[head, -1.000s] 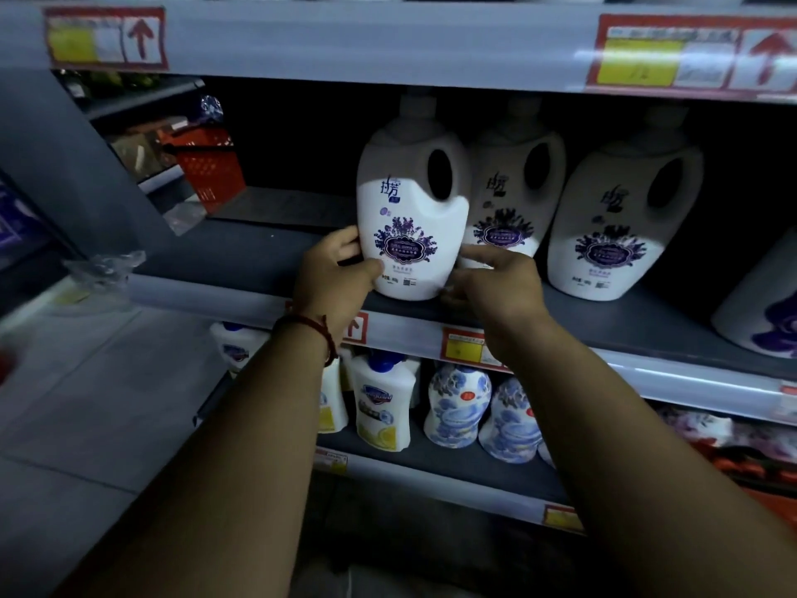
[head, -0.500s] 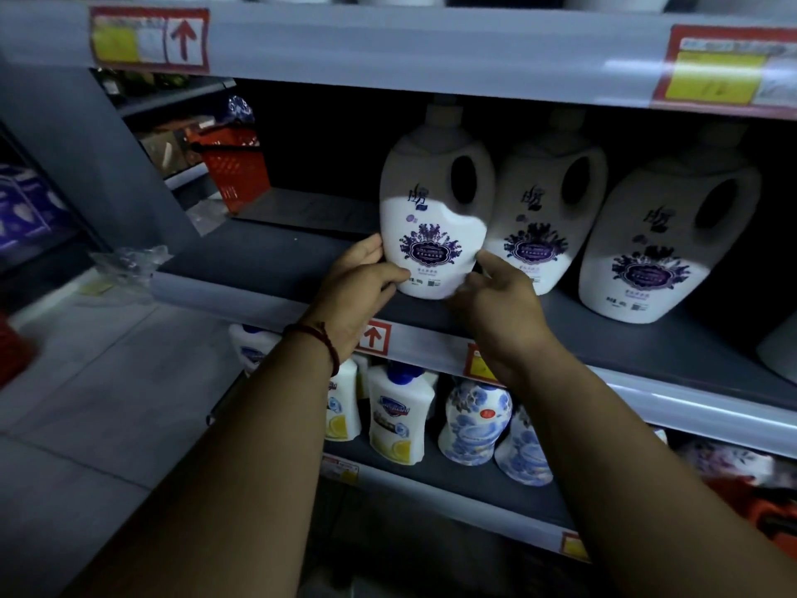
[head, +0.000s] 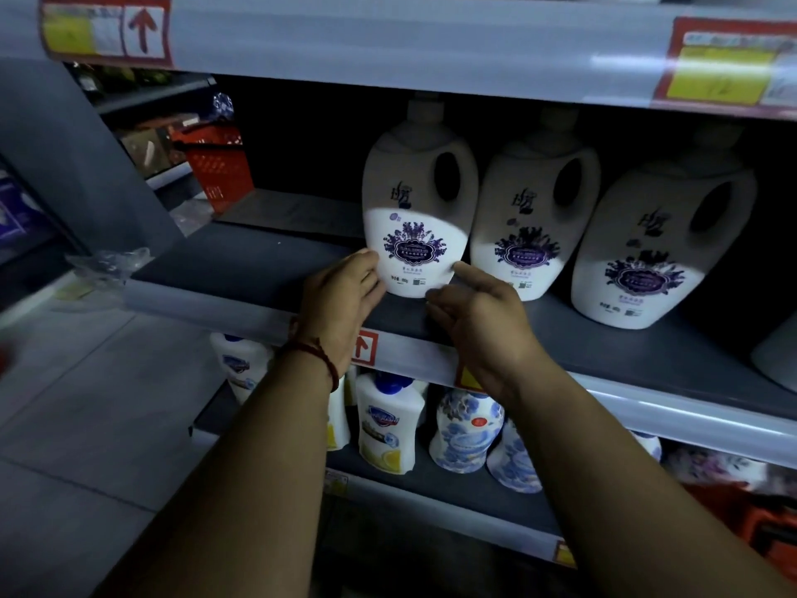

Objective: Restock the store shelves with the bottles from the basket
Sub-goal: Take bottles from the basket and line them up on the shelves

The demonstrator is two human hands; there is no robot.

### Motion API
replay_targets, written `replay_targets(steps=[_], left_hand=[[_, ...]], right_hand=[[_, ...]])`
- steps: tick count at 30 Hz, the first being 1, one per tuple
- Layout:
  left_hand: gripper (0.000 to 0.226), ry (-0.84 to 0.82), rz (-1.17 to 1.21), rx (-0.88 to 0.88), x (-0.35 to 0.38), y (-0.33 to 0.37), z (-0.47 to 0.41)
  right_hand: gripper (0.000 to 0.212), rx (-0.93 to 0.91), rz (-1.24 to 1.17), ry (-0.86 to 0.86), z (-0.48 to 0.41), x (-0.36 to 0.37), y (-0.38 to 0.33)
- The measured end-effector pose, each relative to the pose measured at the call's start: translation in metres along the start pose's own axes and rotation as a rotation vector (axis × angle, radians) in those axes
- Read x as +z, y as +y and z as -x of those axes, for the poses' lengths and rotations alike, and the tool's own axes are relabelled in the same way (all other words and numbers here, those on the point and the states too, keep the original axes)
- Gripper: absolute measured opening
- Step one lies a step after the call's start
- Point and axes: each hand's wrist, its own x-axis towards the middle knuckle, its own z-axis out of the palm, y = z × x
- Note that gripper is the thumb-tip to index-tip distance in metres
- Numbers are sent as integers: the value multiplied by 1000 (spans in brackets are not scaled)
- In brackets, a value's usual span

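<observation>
A large white detergent jug (head: 416, 217) with a purple flower label and a handle hole stands upright on the grey middle shelf (head: 224, 269), leftmost of a row. My left hand (head: 340, 295) presses its fingers against the jug's lower left side. My right hand (head: 478, 312) sits at the lower right corner with only the index fingertip touching the jug and the other fingers loosely curled. Two matching jugs, one (head: 534, 222) close beside it and another (head: 660, 248) farther right, stand on the same shelf.
A red shopping basket (head: 215, 166) shows through the shelf's open left end. Soap bottles (head: 388, 425) and blue-patterned pouches (head: 465, 433) fill the lower shelf. The upper shelf's edge (head: 388, 41) hangs just above the jugs. Crumpled plastic wrap (head: 112, 263) lies at the shelf's left corner.
The jug has gone farther back onto the shelf beside its neighbour. My right hand has loosened from a grip to a fingertip touch. The left hand has slid lower on the jug.
</observation>
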Motion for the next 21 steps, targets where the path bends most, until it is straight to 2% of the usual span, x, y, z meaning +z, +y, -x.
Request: replay_targets(steps=[2, 4, 7, 13, 18, 20, 21], left_hand=[[19, -35, -28, -3, 2, 1, -1], [17, -74, -78, -5, 4, 0, -4], [17, -100, -123, -3, 7, 0, -6], [15, -117, -141, -52, 11, 5, -4], [12, -129, -168, -102, 13, 6, -7], [16, -146, -179, -95, 11, 4, -9], [20, -149, -181, -91, 11, 4, -9]], right_hand=[[40, 28, -44, -13, -2, -1, -2], [29, 34, -53, -43, -3, -1, -4], [29, 33, -68, -87, -4, 1, -4], [44, 36, -91, -75, -9, 5, 2], [44, 47, -123, -77, -10, 5, 2], [45, 59, -157, -49, -9, 6, 2], [39, 62, -162, -39, -10, 5, 2]])
